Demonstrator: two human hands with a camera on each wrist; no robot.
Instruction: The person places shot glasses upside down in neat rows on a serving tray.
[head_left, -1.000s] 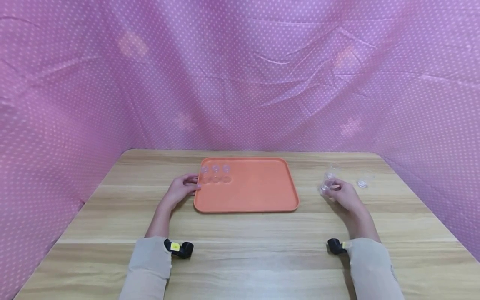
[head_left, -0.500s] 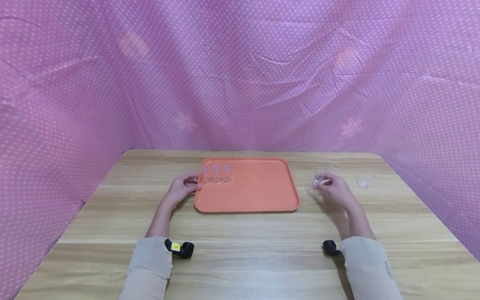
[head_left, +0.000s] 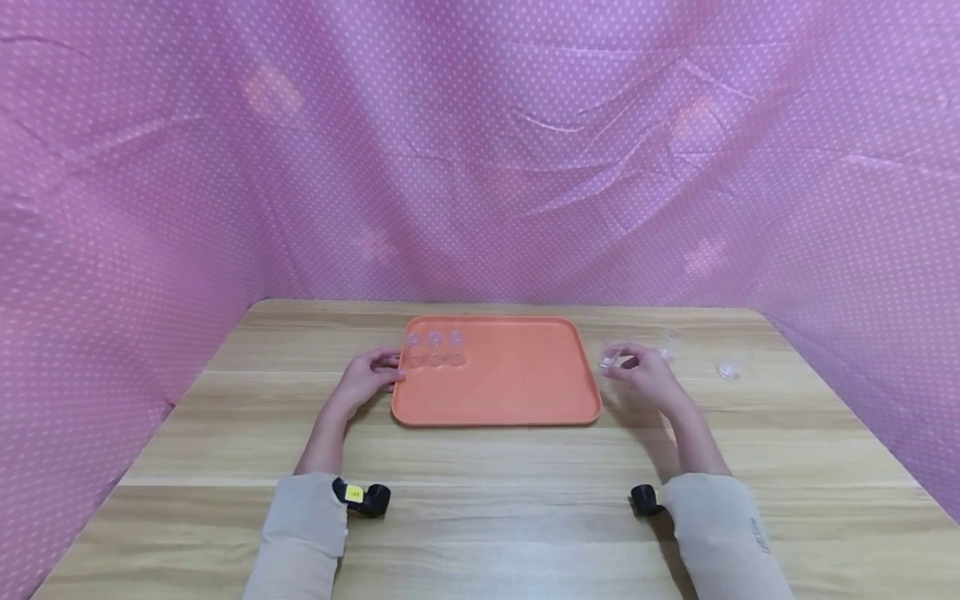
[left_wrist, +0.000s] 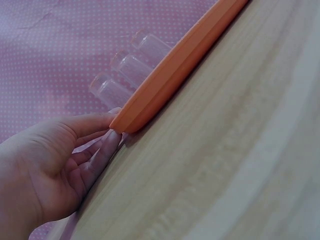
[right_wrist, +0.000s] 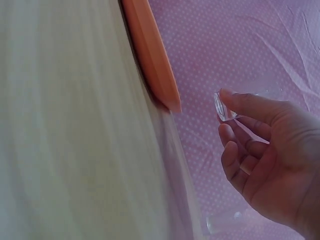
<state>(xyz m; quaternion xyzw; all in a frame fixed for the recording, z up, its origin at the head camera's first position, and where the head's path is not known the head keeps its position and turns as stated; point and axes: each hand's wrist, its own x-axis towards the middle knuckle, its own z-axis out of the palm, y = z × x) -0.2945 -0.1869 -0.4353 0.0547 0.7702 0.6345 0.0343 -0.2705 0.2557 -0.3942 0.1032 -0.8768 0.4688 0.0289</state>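
My left hand [head_left: 363, 382] pinches the left rim of an orange tray [head_left: 517, 375], thumb on top and fingers below, as the left wrist view shows. Three small clear glasses [left_wrist: 112, 92] stand in a row in the tray's back left corner. My right hand [head_left: 648, 379] holds another clear glass [right_wrist: 220, 106] between thumb and fingers, just right of the tray's right edge and above the table. That glass looks tilted in the right wrist view, and the fingers hide part of it.
Two more clear glasses stand on the wooden table [head_left: 495, 508] to the right: one glass [head_left: 670, 342] behind the right hand, another glass [head_left: 729, 369] farther right. A pink dotted cloth [head_left: 480, 167] hangs around the back and sides.
My right hand has moved left with the glass, from among the glasses at the right to near the tray's right edge. The left hand has stayed on the tray rim.
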